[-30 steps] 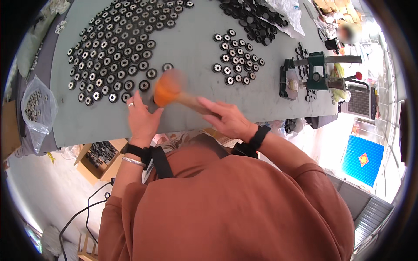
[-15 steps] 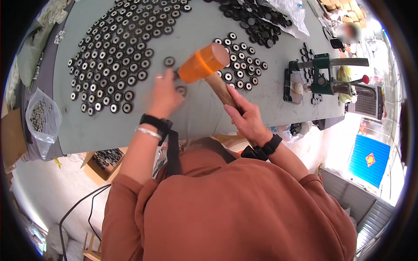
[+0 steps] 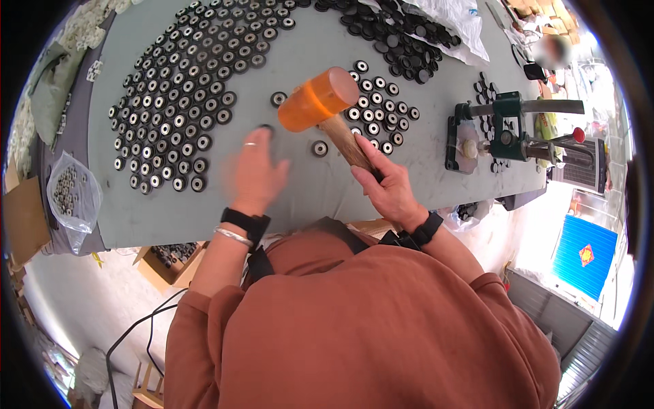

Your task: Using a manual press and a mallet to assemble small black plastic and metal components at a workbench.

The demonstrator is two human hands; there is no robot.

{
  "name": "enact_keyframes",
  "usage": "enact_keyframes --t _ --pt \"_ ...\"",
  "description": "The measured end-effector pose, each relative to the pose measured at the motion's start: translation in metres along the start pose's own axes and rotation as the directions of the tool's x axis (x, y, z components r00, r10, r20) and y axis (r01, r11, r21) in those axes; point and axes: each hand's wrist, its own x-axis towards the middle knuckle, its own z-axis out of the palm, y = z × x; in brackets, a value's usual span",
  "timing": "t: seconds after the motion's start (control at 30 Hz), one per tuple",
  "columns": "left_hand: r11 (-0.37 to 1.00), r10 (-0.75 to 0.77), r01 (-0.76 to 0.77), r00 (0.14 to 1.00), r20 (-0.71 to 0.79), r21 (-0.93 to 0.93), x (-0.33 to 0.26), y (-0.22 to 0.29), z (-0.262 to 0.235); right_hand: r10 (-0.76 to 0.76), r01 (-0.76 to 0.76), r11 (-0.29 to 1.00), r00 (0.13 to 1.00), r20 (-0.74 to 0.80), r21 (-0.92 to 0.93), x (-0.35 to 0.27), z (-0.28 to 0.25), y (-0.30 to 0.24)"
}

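Note:
My right hand (image 3: 390,180) is wrapped round the wooden handle of a mallet (image 3: 317,101) with a translucent orange head. The head is held above the table, its pale end face to the upper right. My left hand (image 3: 257,174) is smeared by motion over the table, thumb apart from the fingers. A dark disc (image 3: 267,127) is at its fingertips; whether they grip it cannot be made out. One black wheel with a metal centre (image 3: 278,99) lies beside the mallet head, and another loose wheel (image 3: 320,148) lies below it.
Many similar wheels (image 3: 180,120) cover the table's left side, with a smaller group (image 3: 375,98) right of the mallet. Black caps (image 3: 409,51) are heaped at the back by a plastic bag (image 3: 456,24). A green hand press (image 3: 505,116) stands right. An open carton (image 3: 178,273) sits below the front edge.
My left hand has drawn slightly back toward me. A wheel that was beside it now lies farther right, below the mallet head. The mallet stays in nearly the same place.

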Motion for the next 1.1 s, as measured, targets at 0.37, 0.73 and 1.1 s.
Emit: enact_keyframes --t 0.37,0.73,1.1 --pt "0.980 -0.018 0.048 0.988 -0.153 0.194 0.023 -0.013 -0.005 -0.041 0.041 0.997 0.999 -0.006 0.062 0.024 -0.020 0.002" --pt "0.977 0.138 -0.090 0.957 -0.255 0.193 0.061 -0.014 0.011 -0.046 0.044 0.998 0.998 0.038 0.050 0.047 -0.040 0.010" --pt "0.933 0.358 -0.348 0.921 0.152 -0.090 0.033 0.058 0.029 -0.067 0.069 0.988 0.998 0.016 -0.139 0.090 -0.035 0.000"
